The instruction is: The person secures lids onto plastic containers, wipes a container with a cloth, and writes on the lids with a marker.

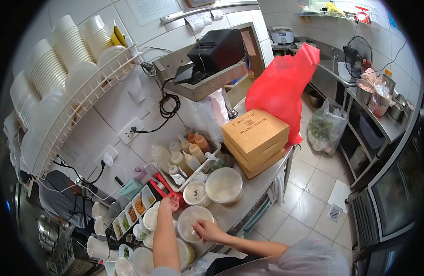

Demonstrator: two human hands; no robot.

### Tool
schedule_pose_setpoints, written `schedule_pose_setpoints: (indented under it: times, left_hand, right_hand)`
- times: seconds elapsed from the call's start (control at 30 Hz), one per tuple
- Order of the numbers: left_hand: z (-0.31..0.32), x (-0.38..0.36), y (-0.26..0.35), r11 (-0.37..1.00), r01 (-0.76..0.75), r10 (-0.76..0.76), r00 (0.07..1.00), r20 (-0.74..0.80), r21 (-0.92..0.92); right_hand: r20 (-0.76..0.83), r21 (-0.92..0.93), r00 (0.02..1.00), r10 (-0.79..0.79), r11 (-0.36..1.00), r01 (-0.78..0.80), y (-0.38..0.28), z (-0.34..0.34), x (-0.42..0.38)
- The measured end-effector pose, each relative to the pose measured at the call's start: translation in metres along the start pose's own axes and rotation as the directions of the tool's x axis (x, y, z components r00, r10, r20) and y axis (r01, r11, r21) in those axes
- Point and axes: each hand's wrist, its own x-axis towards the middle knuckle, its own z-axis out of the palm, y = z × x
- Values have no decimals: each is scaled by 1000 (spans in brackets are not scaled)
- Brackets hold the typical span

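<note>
My left hand [169, 204] reaches out to the red plastic container [162, 186] on the counter, at its near edge. Its fingers are curled, and what they hold, if anything, does not show. My right hand [205, 231] is closed in a pinch over the pale lid of a round tub [188, 221]. Something small and whitish seems to be at its fingertips, too small to name. Beyond my hands stand a small white tub [196, 193] with writing on its lid and a larger lidded tub [224, 185].
Squeeze bottles [179, 159] fill a white basket behind the tubs. Brown boxes [255, 133] are stacked at the counter's right, beside a red plastic bag [281, 87]. A topping tray [132, 211] lies left. Bowls stand on a wire rack [90, 87]. A bag of greens [327, 129] sits on the floor.
</note>
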Motion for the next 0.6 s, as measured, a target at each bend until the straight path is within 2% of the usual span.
schedule_pose_setpoints:
  times: [0.13, 0.27, 0.43, 0.6]
  left_hand:
    - [1, -1, 1, 1000, 2, -1, 999, -45, 9]
    - [1, -2, -1, 999, 5, -4, 1000, -28, 33]
    - [1, 4, -4, 998, -15, 14, 999, -30, -54]
    - [0, 5, -9, 997, -48, 46, 999, -21, -63]
  right_hand:
    - [3, -5, 999, -37, 999, 37, 1, 1, 3]
    - [-6, -54, 998, -61, 997, 60, -1, 4, 2]
    - [9, -83, 996, -86, 993, 86, 2, 7, 7]
    - [16, -65, 997, -78, 995, 79, 0, 7, 8]
